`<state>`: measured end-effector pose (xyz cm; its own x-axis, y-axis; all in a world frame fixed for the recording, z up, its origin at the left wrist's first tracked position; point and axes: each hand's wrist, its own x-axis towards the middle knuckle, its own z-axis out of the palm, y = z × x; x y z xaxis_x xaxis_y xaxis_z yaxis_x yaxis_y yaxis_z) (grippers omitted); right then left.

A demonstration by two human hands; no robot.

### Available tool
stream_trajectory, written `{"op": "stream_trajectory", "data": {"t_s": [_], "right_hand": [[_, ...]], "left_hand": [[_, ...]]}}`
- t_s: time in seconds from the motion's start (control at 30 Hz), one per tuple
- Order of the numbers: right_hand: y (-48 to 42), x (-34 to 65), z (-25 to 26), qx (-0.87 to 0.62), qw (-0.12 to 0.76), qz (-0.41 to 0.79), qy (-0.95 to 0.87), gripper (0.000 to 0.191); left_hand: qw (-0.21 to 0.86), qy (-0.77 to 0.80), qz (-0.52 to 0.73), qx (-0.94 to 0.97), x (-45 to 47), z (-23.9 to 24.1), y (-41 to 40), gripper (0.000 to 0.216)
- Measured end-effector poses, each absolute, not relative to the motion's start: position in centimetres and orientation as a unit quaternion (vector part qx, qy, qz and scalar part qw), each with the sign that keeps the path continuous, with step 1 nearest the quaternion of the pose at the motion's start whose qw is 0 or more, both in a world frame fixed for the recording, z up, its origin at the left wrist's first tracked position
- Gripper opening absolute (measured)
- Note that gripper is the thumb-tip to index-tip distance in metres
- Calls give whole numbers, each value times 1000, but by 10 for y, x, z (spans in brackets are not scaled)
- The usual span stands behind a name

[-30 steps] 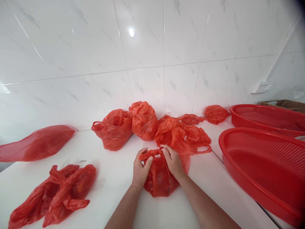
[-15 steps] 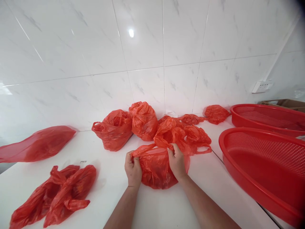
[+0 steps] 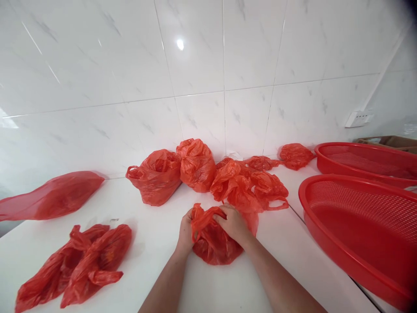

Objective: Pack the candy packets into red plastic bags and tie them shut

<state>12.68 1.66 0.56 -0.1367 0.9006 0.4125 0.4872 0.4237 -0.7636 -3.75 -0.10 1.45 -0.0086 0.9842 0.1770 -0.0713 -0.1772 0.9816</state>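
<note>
In front of me on the white table is a red plastic bag (image 3: 216, 248), its top crumpled and something dark showing faintly through it. My left hand (image 3: 186, 230) grips the bag's left side near the handle, its fingers partly hidden behind the plastic. Across the top right, my right hand (image 3: 233, 222) is closed on the bunched plastic. Just behind the bag lies a loose heap of red plastic bags (image 3: 239, 180). What the held bag contains I cannot make out.
Along the tiled wall stand a filled red bag (image 3: 156, 178) and a rounder, knotted one (image 3: 196, 167). To the left lie a long red bag (image 3: 65, 195) and a crumpled pair (image 3: 78, 265). Red baskets (image 3: 325, 234) fill the right side; a socket (image 3: 358, 118) is on the wall.
Both hands have come closer together. The bag's rim, stretched between them before, is now gathered and folded inward, and the bag sits slightly nearer to me.
</note>
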Motion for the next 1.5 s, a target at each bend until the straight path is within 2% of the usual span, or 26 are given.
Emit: {"op": "stream_trajectory", "data": {"t_s": [0.17,0.37,0.53,0.67,0.8,0.87,0.93,1.03,1.13,1.23,1.33,1.5], "right_hand": [[14,127,8,-472,482,217,-706,30],[31,143,-7,-541,495,214,-646,45],[39,148,-6,-556,518,107,-640,31],[31,148,5,-631,485,28,-605,31],[32,158,3,-689,423,9,-588,29],[37,164,-5,-705,394,6,-589,21],[44,167,-13,-692,410,-16,-593,8],[49,166,-18,-638,459,-42,-617,23],[45,156,-12,-616,459,-11,-640,19],[32,142,-3,-586,487,48,-645,29],[20,130,-1,-518,524,135,-663,32],[14,117,-4,-464,531,294,-645,67]], "left_hand": [[447,446,674,384,-38,24,8,25],[379,414,736,378,-40,54,12,28],[358,432,744,361,-48,41,10,28],[338,469,732,360,-59,19,15,26],[321,513,715,350,-62,10,18,26],[332,515,709,350,-60,10,17,25],[350,509,704,351,-55,11,15,27],[378,511,699,328,-49,11,11,31],[417,522,697,260,-45,12,8,38],[443,534,681,235,-42,14,7,42],[442,531,670,272,-42,16,6,42],[460,484,670,325,-45,9,9,41]]}}
